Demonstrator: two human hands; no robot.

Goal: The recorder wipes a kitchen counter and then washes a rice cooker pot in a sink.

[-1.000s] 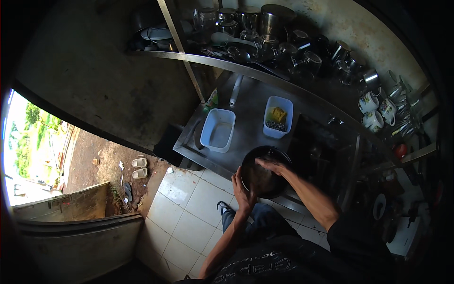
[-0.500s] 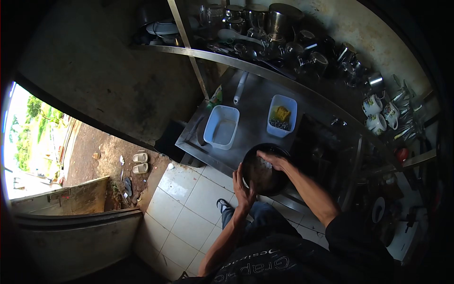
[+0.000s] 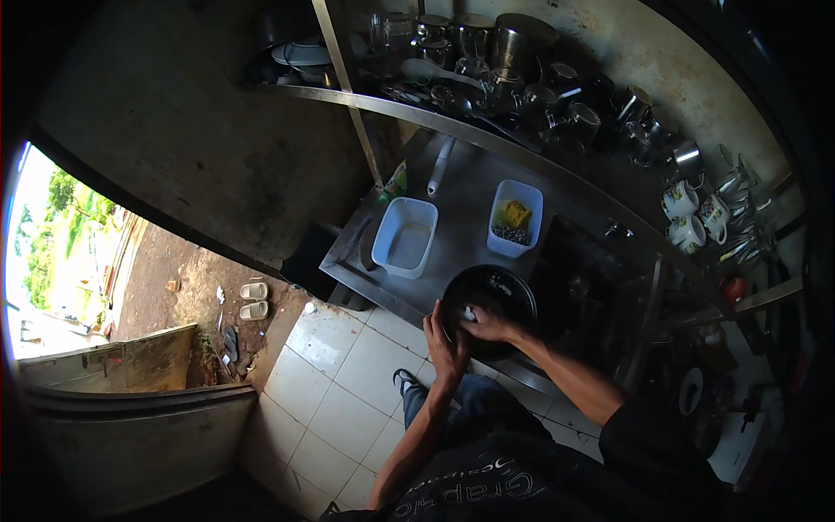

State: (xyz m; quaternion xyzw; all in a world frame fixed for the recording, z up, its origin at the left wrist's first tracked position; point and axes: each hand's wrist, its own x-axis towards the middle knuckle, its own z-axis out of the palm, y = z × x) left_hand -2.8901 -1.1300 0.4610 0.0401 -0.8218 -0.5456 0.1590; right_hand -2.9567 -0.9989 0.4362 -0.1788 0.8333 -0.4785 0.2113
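A round black pan [image 3: 519, 291] hangs over the front edge of the metal counter, its hollow turned up toward me. Gripping its left rim is my left hand [image 3: 445, 346], fingers along the outer side and wrapped at the edge. Inside the pan my right hand [image 3: 490, 325] presses down near the lower left, fingers closed together. A small whitish patch [image 3: 470, 313] shows at its fingertips; whether it is foam or a scrubber I cannot tell. White specks of foam dot the pan's far inner side.
On the steel counter [image 3: 465, 200] stand a clear plastic tub [image 3: 405, 237] holding liquid and another tub [image 3: 516, 217] with a yellow sponge and a grey scourer. A dark sink basin [image 3: 578, 287] lies right, below a tap [image 3: 618, 230]. Overhead runs a shelf [image 3: 417, 109] of pots and cups.
My right hand has slid from the pan's far side down to its near left, uncovering the far inner wall. My left hand keeps its hold on the rim.
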